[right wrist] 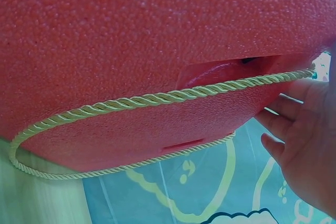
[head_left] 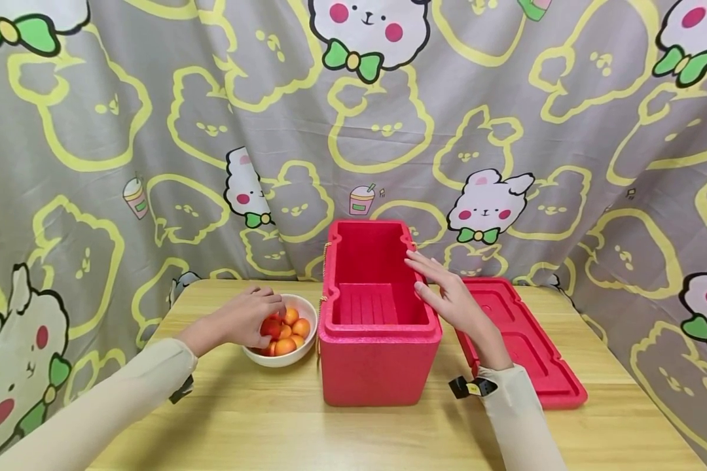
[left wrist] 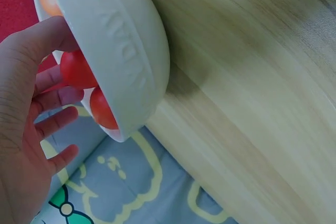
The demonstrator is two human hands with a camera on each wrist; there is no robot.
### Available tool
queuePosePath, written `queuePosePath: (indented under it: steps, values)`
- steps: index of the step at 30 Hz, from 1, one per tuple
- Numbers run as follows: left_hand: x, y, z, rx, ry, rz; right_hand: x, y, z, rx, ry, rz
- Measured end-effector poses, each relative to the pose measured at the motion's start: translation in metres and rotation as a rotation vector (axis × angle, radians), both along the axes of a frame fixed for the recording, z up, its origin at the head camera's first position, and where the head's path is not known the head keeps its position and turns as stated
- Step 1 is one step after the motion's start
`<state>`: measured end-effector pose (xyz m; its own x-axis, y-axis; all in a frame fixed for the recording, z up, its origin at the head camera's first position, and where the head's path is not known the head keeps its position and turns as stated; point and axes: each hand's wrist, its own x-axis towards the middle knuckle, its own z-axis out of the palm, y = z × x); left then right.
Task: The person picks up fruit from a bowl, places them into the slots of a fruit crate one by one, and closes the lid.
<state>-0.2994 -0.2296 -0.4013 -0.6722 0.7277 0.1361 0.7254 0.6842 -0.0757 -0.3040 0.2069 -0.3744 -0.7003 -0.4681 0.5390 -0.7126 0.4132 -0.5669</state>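
Note:
My left hand reaches into a white bowl of small oranges. In the left wrist view its thumb dips inside the rim and its fingers spread loosely beside one orange; no firm grip shows. Right of the bowl stands a red foam box, its top uncovered and no contents visible inside. On the box's right rim my right hand rests with extended fingers. Seen from the right wrist, this hand lies along the box wall near a gold cord.
A red lid lies on the wooden table to the right of the box, partly behind my right forearm. Behind the table hangs a grey patterned curtain. Gold cord also shows on the box's left side.

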Motion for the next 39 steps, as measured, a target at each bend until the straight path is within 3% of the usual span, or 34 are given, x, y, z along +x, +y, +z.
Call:
queuePosePath:
  steps: [19, 25, 39]
  values:
    - [-0.004, 0.003, -0.007, 0.017, 0.004, 0.023, -0.001, 0.001, 0.000, 0.020, 0.019, -0.009]
    - [-0.005, 0.005, -0.003, 0.034, -0.012, 0.034, -0.001, 0.000, 0.002, 0.024, 0.017, -0.011]
    - [-0.009, 0.008, 0.011, 0.077, 0.024, 0.025, -0.003, -0.001, 0.003, 0.023, -0.005, -0.020]
